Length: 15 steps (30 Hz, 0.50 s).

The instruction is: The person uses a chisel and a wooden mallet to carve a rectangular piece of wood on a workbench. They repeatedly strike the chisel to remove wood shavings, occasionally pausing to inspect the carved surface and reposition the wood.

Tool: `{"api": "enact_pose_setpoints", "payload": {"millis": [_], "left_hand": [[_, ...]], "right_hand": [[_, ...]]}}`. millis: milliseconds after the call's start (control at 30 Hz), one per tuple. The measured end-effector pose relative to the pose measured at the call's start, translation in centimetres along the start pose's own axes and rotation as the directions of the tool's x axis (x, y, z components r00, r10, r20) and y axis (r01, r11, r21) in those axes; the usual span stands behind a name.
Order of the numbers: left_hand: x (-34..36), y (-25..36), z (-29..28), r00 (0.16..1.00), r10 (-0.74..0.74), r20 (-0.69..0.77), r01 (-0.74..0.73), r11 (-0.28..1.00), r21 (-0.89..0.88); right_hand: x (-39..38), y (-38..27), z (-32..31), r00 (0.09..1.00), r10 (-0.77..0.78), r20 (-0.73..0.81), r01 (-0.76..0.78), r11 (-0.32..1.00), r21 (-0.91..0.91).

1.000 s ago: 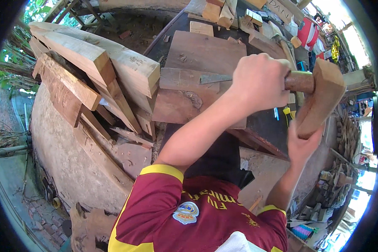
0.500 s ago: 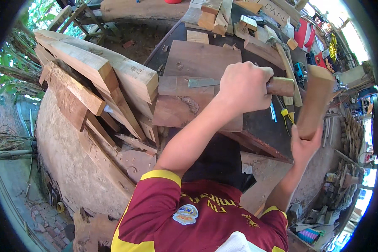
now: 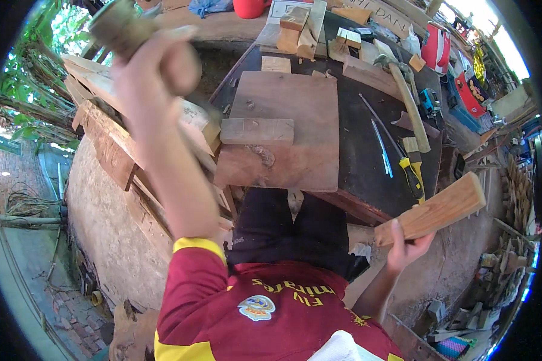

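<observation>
My left hand (image 3: pixel 153 66) is raised at the upper left, closed around the chisel's wooden handle (image 3: pixel 121 27). Motion smears both, and the blade cannot be made out clearly. Down at the right, my right hand (image 3: pixel 406 248) grips one end of a thick wooden bat-like block (image 3: pixel 433 207), which slants up to the right beyond the table's near edge. Between the hands, a small rectangular wood block (image 3: pixel 257 131) lies flat on a wide brown board (image 3: pixel 304 114). Neither hand touches that block or the board. A dark knot marks the board beside the block.
On the dark tabletop (image 3: pixel 364 180) lie a hammer (image 3: pixel 411 105), a thin rod, a blue pen (image 3: pixel 382 149) and a yellow-and-black-handled tool (image 3: pixel 412 174). Wood offcuts (image 3: pixel 294 30) crowd the far side. Long planks (image 3: pixel 105 138) lean at the left, under my left arm.
My left hand has swung with the chisel from over the board to the upper left. My right hand has lowered the wooden bat-like block, tipping it from near upright to a slant.
</observation>
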<state>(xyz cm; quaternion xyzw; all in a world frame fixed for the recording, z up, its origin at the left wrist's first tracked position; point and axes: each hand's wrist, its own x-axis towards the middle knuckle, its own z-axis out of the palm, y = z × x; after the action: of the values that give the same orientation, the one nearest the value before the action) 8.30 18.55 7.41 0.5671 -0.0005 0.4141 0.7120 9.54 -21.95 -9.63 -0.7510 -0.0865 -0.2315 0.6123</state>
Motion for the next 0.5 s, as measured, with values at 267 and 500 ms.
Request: {"api": "enact_pose_setpoints", "payload": {"millis": [267,500], "left_hand": [[-4.2,-1.2,-2.5,0.960,-0.205,0.193,-0.093,0.415,0.905],[-3.8,-4.3,-0.3,0.832,-0.466,0.303,-0.284,0.113,0.952]], "right_hand": [[-1.3,2.7,0.2,0.999,0.013,0.037,-0.016,0.996,0.092],[-1.2,3.8,0.2,0.993,0.059,0.102,-0.073,0.988,0.135]]}}
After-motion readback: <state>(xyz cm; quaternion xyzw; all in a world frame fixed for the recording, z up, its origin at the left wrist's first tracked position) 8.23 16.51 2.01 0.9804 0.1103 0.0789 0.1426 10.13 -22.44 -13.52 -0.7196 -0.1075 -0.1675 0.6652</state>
